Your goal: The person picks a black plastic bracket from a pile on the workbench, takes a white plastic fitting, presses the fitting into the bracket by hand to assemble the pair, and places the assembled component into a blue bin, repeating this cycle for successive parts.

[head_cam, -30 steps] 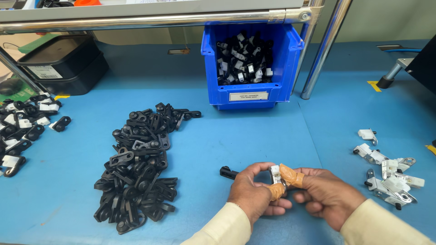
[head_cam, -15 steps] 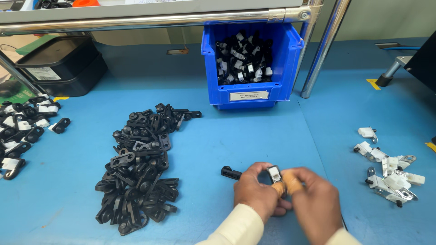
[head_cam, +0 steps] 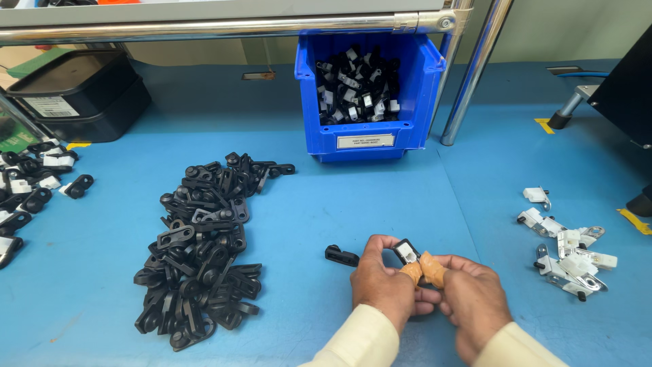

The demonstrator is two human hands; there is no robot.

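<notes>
Head view: both hands, left hand and right hand, on seemingly black-and-white clip.

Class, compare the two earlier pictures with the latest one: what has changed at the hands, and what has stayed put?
The right hand drew in closer to the left hand; both keep pinching the small black-and-white part, now turned slightly. The loose black piece, black pile, white pieces and blue bin stayed put.

clip half hidden by fingers
</notes>
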